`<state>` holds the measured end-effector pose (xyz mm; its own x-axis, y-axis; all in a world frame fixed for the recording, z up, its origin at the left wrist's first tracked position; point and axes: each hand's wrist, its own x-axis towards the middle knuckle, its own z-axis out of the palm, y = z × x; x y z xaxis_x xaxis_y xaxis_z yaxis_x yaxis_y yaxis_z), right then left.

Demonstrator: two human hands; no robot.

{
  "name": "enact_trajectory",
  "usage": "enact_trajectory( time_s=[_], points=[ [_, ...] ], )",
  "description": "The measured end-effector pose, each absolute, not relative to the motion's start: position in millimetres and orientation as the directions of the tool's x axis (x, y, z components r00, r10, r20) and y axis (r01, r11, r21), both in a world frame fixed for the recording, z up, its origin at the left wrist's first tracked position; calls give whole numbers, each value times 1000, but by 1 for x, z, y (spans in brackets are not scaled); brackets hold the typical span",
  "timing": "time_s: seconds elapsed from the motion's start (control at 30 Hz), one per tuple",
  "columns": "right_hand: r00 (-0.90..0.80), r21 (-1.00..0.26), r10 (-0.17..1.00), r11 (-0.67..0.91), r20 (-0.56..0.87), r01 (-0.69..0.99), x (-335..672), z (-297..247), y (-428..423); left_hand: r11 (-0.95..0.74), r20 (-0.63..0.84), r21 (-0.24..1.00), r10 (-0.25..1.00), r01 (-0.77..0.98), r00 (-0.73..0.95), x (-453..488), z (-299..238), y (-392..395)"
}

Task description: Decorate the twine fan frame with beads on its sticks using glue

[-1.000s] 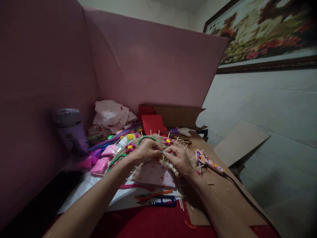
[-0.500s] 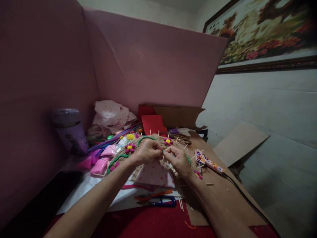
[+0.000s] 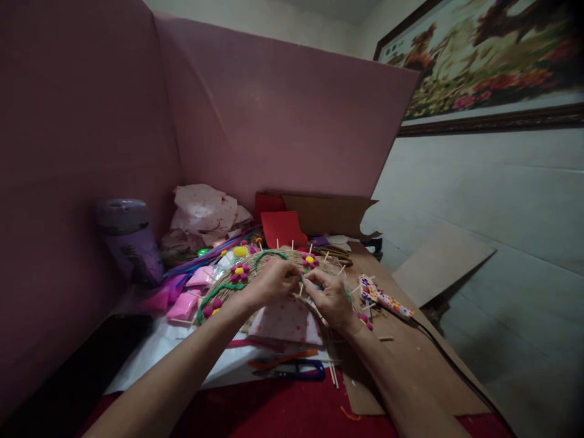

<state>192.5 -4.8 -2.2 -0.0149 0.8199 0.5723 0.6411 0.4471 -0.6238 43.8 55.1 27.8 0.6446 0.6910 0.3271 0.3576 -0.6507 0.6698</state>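
Left hand (image 3: pixel 274 283) has slid right to touch right hand (image 3: pixel 331 298); fingers of both pinch together on a small blue bit (image 3: pixel 305 278) at far rim of twine wreath (image 3: pixel 294 255), ctr of desk (image 3: pixel 274 407). Scissors (image 3: pixel 301 370) nearer; glue gun (image 3: pixel 385 300) at right.

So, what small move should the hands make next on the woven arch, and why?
Probably press the small blue piece down onto the woven arch. The left hand and the right hand both pinch it at the arch's top, between two pink flowers, so it seems not yet fixed.
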Motion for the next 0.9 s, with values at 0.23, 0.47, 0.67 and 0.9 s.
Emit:
enact_trajectory(
  time_s=[0.23,0.47,0.67,0.9],
  points=[
    [-47,-549,780,481,625,683,194,2,-6,-446,220,840,801,310,557,45,29,55],
    [-142,-391,754,480,641,785,190,-5,-7,-281,134,931,856,231,499,50,22,56],
    [-282,-187,704,509,652,840,192,-7,-7,-571,359,726,790,383,496,50,22,51],
    [-168,-348,669,564,724,748,196,0,-8,-627,335,730,674,270,658,43,25,53]
  ],
)
